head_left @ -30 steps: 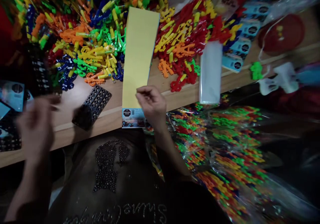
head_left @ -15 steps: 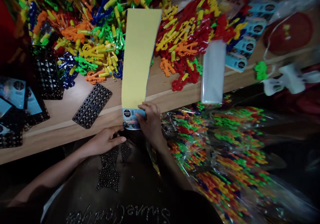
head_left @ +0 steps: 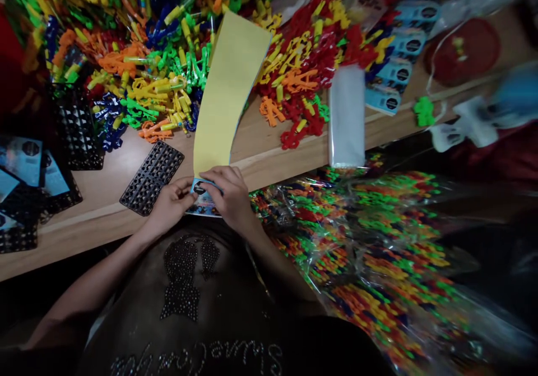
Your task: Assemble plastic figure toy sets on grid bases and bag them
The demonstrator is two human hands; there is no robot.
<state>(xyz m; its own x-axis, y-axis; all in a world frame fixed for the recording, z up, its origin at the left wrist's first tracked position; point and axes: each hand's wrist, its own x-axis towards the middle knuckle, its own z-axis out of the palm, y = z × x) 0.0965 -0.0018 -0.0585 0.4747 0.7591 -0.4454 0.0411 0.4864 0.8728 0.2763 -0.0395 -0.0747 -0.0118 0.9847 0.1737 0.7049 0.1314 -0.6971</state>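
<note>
A long strip of card (head_left: 230,79), plain yellow on its upward face, lies from the toy heap down to the table's front edge. Its near end is folded over and shows a blue printed label (head_left: 205,203) with a dark octagon. My left hand (head_left: 171,203) pinches the left side of that folded end between thumb and fingers. On the other side, my right hand (head_left: 229,194) grips the fold from above, its thumb on the printed face. To the left of my hands rests a black perforated plastic rack (head_left: 152,177).
Colourful plastic figures (head_left: 138,56) are heaped across the back of the table. A stack of clear bags (head_left: 347,117) lies at the right edge, near printed blue strips (head_left: 397,73). Bagged toys (head_left: 378,224) fill the space below right. More black racks (head_left: 78,129) lie at left.
My left hand has moved up and closed on the folded end. My right hand has shifted left and up along it. The yellow strip now tilts and bends more.
</note>
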